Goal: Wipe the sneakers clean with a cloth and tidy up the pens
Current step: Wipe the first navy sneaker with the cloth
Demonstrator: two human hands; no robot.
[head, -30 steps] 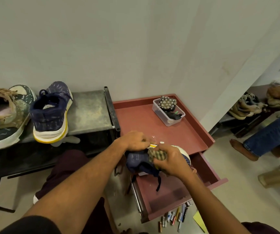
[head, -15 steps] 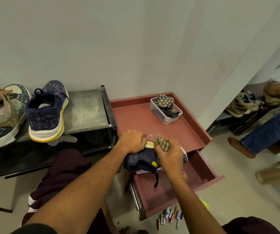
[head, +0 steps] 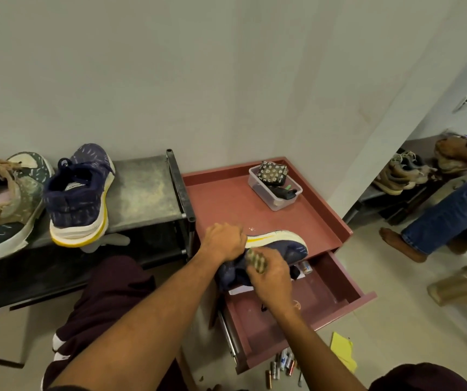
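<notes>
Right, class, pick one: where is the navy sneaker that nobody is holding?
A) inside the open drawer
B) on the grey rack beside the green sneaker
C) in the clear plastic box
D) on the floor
B: the loose navy sneaker stands on the grey rack next to the green sneaker; the left hand grips the other sneaker, and the right hand holds the cloth.

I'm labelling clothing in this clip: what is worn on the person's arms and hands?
No sleeves, gloves or watch show. The left hand wears nothing; the right hand has a thin orange thread round its wrist.
</notes>
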